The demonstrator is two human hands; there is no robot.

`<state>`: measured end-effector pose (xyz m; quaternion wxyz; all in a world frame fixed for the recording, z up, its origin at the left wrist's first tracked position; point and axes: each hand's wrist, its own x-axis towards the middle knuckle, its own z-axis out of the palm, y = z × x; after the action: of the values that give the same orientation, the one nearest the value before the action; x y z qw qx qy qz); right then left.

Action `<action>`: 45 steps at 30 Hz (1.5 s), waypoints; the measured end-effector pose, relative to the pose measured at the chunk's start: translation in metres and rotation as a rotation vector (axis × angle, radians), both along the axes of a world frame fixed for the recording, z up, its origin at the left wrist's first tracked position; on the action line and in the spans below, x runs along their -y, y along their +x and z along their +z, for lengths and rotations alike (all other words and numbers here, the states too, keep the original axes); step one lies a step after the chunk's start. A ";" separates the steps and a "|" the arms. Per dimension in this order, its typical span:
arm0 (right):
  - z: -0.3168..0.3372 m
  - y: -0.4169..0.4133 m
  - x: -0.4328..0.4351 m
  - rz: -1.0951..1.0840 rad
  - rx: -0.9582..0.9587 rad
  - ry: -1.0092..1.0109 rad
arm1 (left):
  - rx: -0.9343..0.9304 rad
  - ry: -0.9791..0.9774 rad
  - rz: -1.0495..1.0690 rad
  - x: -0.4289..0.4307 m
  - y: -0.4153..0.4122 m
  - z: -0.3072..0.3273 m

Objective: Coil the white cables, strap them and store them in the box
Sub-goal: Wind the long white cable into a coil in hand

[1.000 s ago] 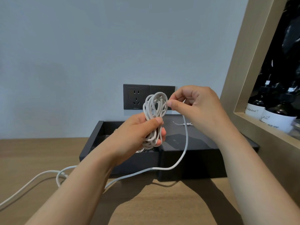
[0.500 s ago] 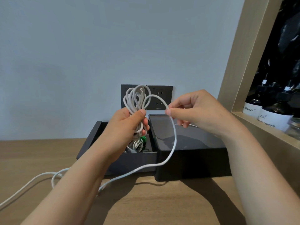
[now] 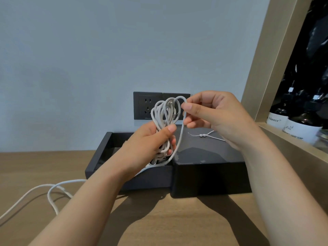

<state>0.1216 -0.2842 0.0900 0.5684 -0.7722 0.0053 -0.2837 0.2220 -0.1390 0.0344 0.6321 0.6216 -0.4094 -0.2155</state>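
My left hand [image 3: 150, 139] grips a bundle of white cable loops [image 3: 166, 112], held upright above the open black box [image 3: 95, 160]. My right hand [image 3: 214, 112] pinches the running strand of the same cable at the top of the loops. From there the strand drops past the box front and trails left across the wooden table as a loose tail [image 3: 53, 190]. A thin white strap with small beads [image 3: 202, 135] lies on the black lid [image 3: 209, 153] to the right of the box. My left arm hides most of the box's inside.
A dark double wall socket [image 3: 144, 105] sits behind the box. On the right, a gold-framed niche [image 3: 257, 68] holds dark bottles with white labels [image 3: 301, 128]. The wooden table [image 3: 177, 224] stretches toward me.
My right hand has laid another turn of cable onto the bundle, moving up and left to the top of the loops. The slack between my hands has shortened and the tail has slid closer.
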 end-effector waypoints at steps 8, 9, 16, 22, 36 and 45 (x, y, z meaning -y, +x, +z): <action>0.000 0.002 -0.005 0.046 -0.005 -0.038 | 0.129 0.060 -0.038 0.001 -0.007 -0.003; -0.001 0.003 -0.005 0.035 -0.005 -0.057 | 0.131 0.066 -0.050 0.002 -0.008 -0.003; 0.001 0.002 -0.002 -0.038 0.008 -0.128 | 0.150 0.064 -0.076 0.001 -0.009 0.000; 0.002 0.000 -0.001 -0.118 -0.001 -0.238 | 0.209 0.070 -0.083 0.000 -0.011 0.002; -0.004 0.002 -0.007 -0.057 -0.232 -0.255 | -0.163 -0.356 0.183 -0.010 0.017 0.013; -0.022 0.016 -0.029 0.169 -0.476 -0.268 | -0.282 -0.478 0.199 -0.012 0.018 0.018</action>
<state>0.1377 -0.2549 0.0684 0.4658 -0.8830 0.0365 -0.0444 0.2400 -0.1274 0.0528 0.8294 0.4559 -0.2936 -0.1342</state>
